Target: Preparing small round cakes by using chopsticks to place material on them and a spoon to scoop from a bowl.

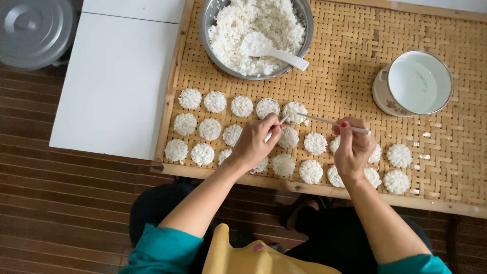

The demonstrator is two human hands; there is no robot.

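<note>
1. Dark wooden floorboards are seen below a white tabletop (114, 81); a grey round lid (33, 30) lies at the upper left corner.
2. A woven bamboo tray (355, 66) with a wooden frame is laid across the tabletop's right side.
3. At the tray's far edge a metal bowl (209, 20) of cooked white rice (243, 25) is set, with a white plastic paddle (269, 48) resting in it. To the right an enamel pot (413, 83) holding clear liquid is placed.
4. Round rice cakes (209, 129) are arranged in three rows along the near part of the tray; roughly twenty are already shaped.
5. The left hand (253, 142) is closed in a pinch on a small white handle, apparently of a round mould (294, 111) sitting in the top row.
6. The right hand (352, 147) is closed in a pinch around a thin white stick (324, 121), whose tip is touching the rice in the mould.
7. Judged from the layout: much shaping is done, but the top row stops at the mould, free tray remains to the right, and the bowl is nearly full, so much rice seems left.
</note>
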